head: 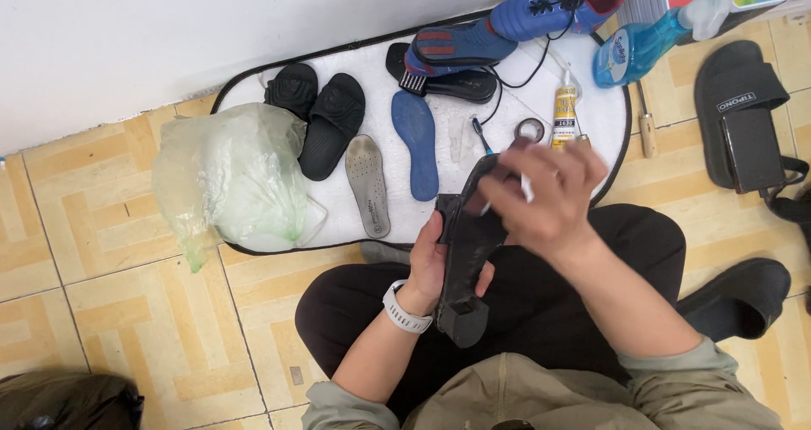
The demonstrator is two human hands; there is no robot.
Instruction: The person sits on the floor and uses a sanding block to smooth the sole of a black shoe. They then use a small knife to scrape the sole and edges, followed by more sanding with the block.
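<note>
My left hand grips a black heeled shoe from underneath, sole up, with the block heel toward me. Over the shoe's front end, my right hand is closed on a small white object that pokes out between the fingers and touches the sole. A white watch sits on my left wrist. Both hands hover above my lap, in front of a white mat.
On the mat lie black slides, a grey insole, a blue insole, a blue football boot, a glue tube, a tape roll. A clear plastic bag, blue spray bottle, black sandal lie around.
</note>
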